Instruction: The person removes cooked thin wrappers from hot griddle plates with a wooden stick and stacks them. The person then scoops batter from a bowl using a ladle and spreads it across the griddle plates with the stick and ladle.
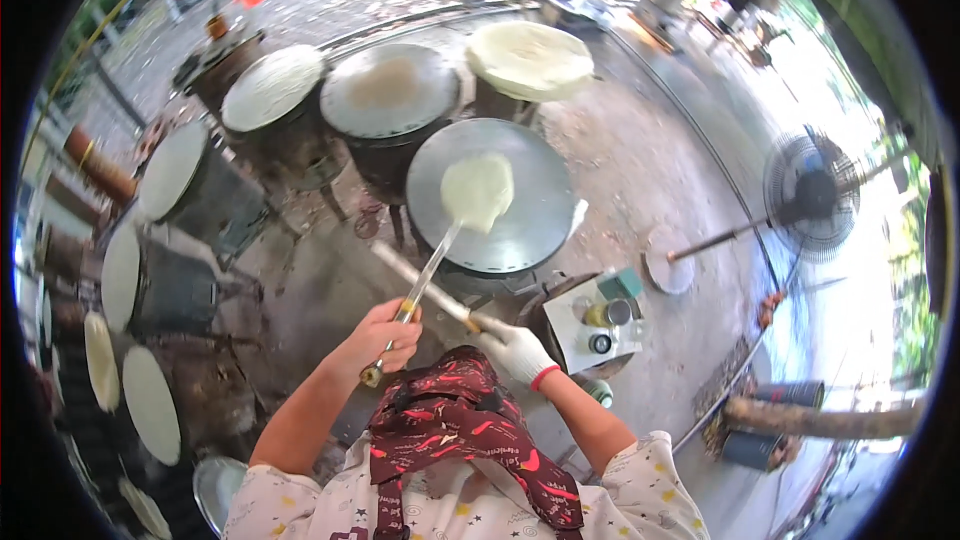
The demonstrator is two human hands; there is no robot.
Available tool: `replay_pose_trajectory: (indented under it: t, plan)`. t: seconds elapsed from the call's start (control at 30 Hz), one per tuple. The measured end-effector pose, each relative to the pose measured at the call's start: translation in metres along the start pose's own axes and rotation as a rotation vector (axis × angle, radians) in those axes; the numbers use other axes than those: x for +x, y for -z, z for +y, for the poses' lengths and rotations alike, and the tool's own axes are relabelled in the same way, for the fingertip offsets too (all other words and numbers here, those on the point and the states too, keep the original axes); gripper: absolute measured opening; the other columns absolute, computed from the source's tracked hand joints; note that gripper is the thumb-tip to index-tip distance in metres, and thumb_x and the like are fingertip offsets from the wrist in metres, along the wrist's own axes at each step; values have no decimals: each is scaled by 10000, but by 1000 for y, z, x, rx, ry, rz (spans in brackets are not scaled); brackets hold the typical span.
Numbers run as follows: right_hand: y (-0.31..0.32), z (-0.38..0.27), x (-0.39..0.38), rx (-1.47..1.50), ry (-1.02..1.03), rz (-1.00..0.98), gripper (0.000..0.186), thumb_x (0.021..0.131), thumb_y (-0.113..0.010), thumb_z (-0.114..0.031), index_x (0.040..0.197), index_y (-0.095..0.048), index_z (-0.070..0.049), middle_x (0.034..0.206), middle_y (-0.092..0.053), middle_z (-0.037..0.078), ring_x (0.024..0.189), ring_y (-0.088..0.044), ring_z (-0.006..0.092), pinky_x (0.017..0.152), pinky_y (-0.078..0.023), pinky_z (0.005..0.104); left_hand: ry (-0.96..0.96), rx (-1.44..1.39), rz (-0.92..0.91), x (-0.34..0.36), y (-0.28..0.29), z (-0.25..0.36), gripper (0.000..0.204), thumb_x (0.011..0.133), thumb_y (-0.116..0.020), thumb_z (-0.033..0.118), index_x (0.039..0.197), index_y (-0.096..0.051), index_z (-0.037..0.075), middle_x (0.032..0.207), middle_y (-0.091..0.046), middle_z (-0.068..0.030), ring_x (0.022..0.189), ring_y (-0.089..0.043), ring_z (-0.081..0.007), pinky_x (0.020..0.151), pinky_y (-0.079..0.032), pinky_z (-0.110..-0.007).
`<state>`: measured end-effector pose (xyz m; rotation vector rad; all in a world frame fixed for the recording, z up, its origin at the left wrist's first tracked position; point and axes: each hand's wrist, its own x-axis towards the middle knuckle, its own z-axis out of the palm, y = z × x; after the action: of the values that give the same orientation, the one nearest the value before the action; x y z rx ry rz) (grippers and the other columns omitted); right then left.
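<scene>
My left hand point(392, 332) is bare and closed round the yellowish grip of a long metal-handled tool point(432, 265). The tool's far end meets a pale patch of batter point(478, 190) on a round grey griddle point(430, 155); its head is hidden or blurred there. In a white glove with a red cuff, my right hand point(520, 352) grips a pale wooden stick point(410, 272). This stick slants up and left, crossing the metal shaft in view, and is smeared by motion. I cannot tell whether the two touch.
More griddles on drum stoves curve round the left, including one bare griddle point(390, 90) and one with a pale sheet point(275, 87). A large pale round stack point(530, 58) stands behind. Right are a small table point(572, 340) with jars, a standing fan point(812, 195) and a post point(830, 418).
</scene>
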<state>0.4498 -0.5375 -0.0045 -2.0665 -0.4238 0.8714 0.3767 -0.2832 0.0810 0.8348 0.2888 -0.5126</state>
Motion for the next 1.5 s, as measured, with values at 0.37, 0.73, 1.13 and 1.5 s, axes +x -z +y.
replay_pose_trajectory:
  t: [0.37, 0.73, 1.13, 1.5]
  plan:
    - [29, 62, 82, 1260, -177, 955, 388, 957, -454, -246, 1344, -456, -212, 616, -406, -38, 415, -346, 54, 355, -320, 220, -64, 719, -17, 231, 4, 14, 147, 842, -504, 49, 941, -395, 40, 591, -391, -14, 388, -408, -98, 346, -349, -269]
    - [-14, 37, 159, 661, -474, 1154, 409, 908, -521, -258, 1297, -525, -133, 872, -650, 95, 679, -591, 162, 654, -467, 268, -165, 1681, -4, 320, 84, 57, 335, 808, -475, 112, 1122, -407, 14, 928, -610, -272, 895, -580, -453, 783, -447, -507]
    - [-6, -5, 216, 1137, -416, 1056, 304, 923, -533, -212, 1210, -605, -144, 654, -474, -40, 440, -383, 62, 399, -320, 229, -304, 1851, 77, 323, 154, 118, 272, 822, -463, 65, 1089, -424, 26, 946, -600, -261, 856, -594, -453, 752, -462, -509]
    - [19, -20, 219, 1181, -446, 914, 319, 910, -559, -251, 1210, -599, -149, 613, -433, -58, 422, -331, 33, 380, -266, 209, -453, 1918, 219, 290, 185, 157, 472, 779, -563, 60, 1234, -441, 100, 917, -516, -191, 794, -600, -397, 683, -475, -479]
